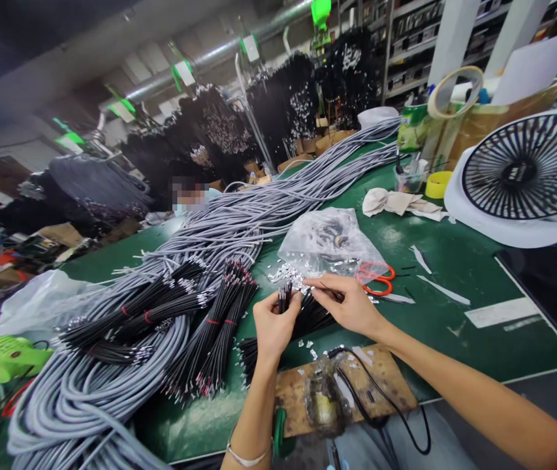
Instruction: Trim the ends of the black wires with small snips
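Observation:
My left hand (274,326) is closed round a small bunch of short black wires (285,297), which stands up between thumb and fingers. Just right of it, my right hand (349,305) has thumb and fingers pinched together, fingertips pointing towards the bunch; what they hold is too small to tell. More black wires (312,314) lie on the green table beneath both hands. Beyond the fingertips sits a pile of small silvery-white pieces (285,273). Several of them are scattered nearer me, by a wooden board (396,385) with a worn block and a black cable on it.
Tied bundles of black wires (229,320) and long grey cables (170,365) cover the left. A clear plastic bag (330,235) and orange-handled scissors (379,279) lie ahead. At right are a fan (518,173), tape roll (454,91) and dark tablet-like slab (547,294). Co-workers sit beyond.

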Tool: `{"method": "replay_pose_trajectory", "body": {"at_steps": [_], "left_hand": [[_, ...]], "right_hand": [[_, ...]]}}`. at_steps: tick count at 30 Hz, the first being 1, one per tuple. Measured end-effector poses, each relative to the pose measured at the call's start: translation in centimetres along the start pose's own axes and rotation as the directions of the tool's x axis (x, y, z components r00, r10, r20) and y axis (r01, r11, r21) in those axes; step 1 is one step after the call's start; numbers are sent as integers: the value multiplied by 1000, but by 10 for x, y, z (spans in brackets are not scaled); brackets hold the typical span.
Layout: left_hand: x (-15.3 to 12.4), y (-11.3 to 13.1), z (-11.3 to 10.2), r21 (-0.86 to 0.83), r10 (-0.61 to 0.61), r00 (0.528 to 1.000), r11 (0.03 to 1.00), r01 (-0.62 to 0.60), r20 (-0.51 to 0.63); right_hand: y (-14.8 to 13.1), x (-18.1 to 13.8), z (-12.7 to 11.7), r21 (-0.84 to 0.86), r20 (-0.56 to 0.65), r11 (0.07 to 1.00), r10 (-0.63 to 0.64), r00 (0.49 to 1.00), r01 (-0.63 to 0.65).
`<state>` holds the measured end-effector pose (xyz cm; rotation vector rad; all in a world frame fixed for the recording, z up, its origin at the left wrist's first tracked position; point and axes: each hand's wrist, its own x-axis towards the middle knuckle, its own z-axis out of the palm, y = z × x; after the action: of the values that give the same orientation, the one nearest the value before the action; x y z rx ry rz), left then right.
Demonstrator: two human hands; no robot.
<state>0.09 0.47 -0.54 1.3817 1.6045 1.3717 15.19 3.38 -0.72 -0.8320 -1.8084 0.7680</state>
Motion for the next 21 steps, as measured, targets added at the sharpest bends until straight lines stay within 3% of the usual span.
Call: {"method": "replay_pose_trajectory", "body": {"at_steps": [5,10,15,21], "left_hand": [[1,-2,-1,29,25,1000,999,-25,0],[-1,5,1,30,31,999,999,-32,31],[-2,6,4,-13,2,1000,1000,-1,28],[0,3,7,-94,-21,1000,995,19,-16]], "right_hand": [[1,-6,7,28,64,994,-103,993,102],[6,-8,13,-116,-24,993,11,1000,-14],[10,-4,8,-189,14,979,85,996,-81],[-1,-5,4,-311,0,948,70,998,-67]]}}
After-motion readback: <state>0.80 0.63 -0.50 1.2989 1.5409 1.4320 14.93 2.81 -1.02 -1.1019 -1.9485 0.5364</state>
